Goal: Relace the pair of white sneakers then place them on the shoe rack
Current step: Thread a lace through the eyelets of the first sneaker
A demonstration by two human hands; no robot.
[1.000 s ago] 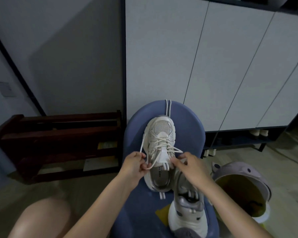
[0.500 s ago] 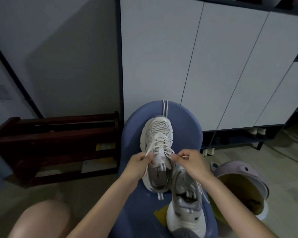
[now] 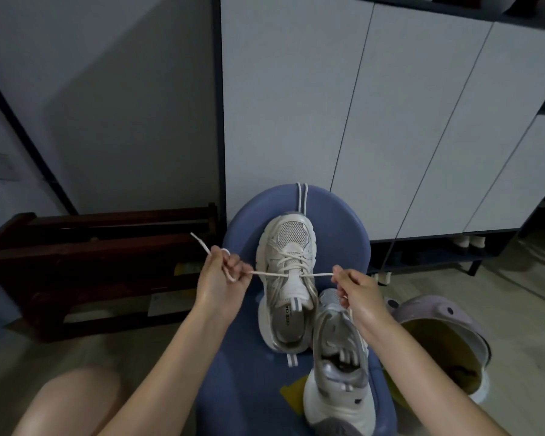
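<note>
A white sneaker (image 3: 286,247) lies on a blue stool (image 3: 337,215), toe pointing away from me. Its white lace (image 3: 271,273) is stretched taut sideways across the tongue. My left hand (image 3: 222,280) grips the left lace end, whose tip sticks out up and to the left. My right hand (image 3: 357,292) pinches the right lace end. The second white sneaker (image 3: 339,388) lies nearer me on the stool, toe toward me, partly under my right wrist. A dark wooden shoe rack (image 3: 101,247) stands on the floor at the left.
White cabinet doors (image 3: 375,121) rise behind the stool, with a low open shelf holding shoes (image 3: 469,242) beneath. A lilac bin (image 3: 438,347) with an open top sits on the floor at the right. My bare knee (image 3: 73,401) shows at the lower left.
Both hands have moved apart from the middle of the sneaker, drawing the lace ends out to the left and right until the lace is taut.
</note>
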